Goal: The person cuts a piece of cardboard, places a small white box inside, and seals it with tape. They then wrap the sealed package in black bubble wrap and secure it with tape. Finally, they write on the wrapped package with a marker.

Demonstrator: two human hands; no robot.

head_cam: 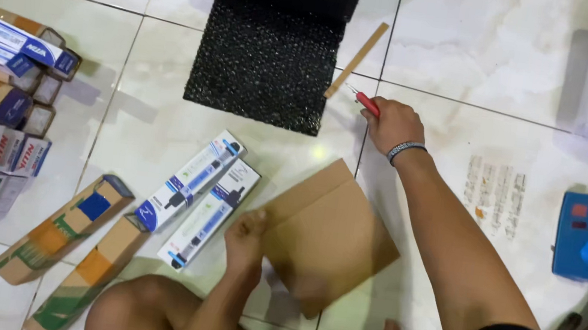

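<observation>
The left hand [245,240] pinches the edge of a flat brown cardboard piece [330,236] lying on the tiled floor [473,67], while the right hand [390,123] closes its fingers round a red-handled cutter [364,102] beside the black bubble wrap [266,63]; this looks like wrapping preparation, and cutting would call for steadying the sheet. Long boxes [200,198] lie nearby

Glossy pale marbled floor tiles [518,73], dark grout lines

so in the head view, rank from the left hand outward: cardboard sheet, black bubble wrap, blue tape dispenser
1. cardboard sheet, held by the left hand
2. black bubble wrap, up ahead on the floor
3. blue tape dispenser, far off at the right edge
</observation>
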